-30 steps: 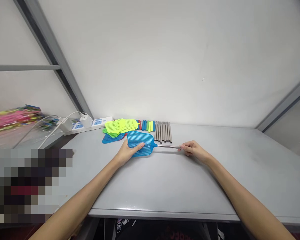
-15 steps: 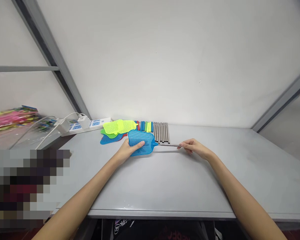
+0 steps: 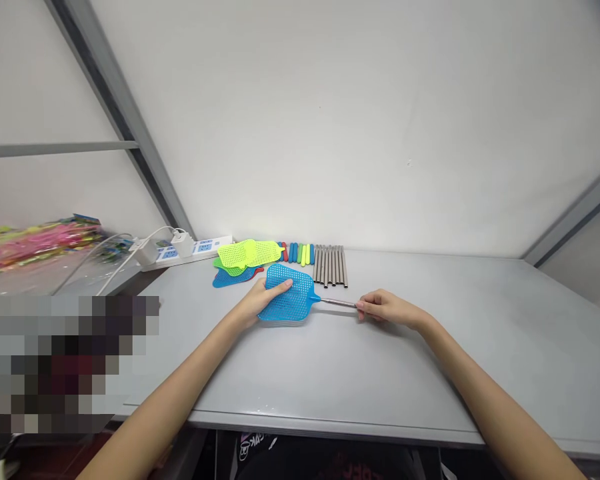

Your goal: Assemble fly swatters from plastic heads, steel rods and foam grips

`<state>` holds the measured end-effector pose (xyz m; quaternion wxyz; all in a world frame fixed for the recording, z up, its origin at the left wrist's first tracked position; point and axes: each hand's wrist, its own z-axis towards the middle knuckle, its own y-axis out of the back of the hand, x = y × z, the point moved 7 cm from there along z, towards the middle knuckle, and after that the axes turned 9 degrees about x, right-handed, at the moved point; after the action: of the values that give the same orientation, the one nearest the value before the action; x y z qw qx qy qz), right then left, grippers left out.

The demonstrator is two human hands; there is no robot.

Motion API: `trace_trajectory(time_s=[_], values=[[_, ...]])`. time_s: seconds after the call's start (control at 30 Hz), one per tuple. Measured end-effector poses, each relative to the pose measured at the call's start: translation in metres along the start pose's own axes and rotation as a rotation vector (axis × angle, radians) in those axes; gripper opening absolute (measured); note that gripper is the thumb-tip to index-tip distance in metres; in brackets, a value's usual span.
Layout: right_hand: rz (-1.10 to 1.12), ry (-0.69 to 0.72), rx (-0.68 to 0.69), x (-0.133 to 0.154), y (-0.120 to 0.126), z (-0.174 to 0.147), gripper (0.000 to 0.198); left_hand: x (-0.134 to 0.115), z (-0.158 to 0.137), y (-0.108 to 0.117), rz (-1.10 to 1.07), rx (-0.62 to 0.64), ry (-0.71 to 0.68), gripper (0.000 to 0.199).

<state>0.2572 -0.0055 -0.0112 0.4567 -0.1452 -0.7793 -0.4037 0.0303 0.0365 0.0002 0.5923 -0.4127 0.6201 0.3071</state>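
Observation:
Just above the grey table, a blue fly swatter head is held level, its neck pointing right. My left hand is closed on its left edge, thumb lying on top of the mesh. A thin metal rod runs from the neck to the right. The fingertips of my right hand pinch this rod at its far end. Behind lie yellow-green swatter heads partly covering a blue one, along with several coloured grips and a row of metal tubes.
A white power strip with plugs and cables lies along the wall at the left. Plastic bags of colourful items stand farther left. The grey table ends at a front edge near my body. A blurred patch hides the lower left.
The view has shifted a little to the left. The swatter has tilted slightly, its rod end lower, and my right hand has come down a bit with it. Both hands keep their hold.

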Motion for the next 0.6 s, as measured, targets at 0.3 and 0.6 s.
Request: trace_trajectory(time_s=[0.3,0.6], values=[[0.066,0.065,-0.015,-0.003,-0.005,0.006,0.046,0.003,-0.002,0.001,0.074,-0.057,-0.014,0.044],[0.153,0.052,0.022,-0.010,-0.004,0.006,0.042,0.012,-0.002,-0.001,0.135,-0.082,-0.022,0.043]])
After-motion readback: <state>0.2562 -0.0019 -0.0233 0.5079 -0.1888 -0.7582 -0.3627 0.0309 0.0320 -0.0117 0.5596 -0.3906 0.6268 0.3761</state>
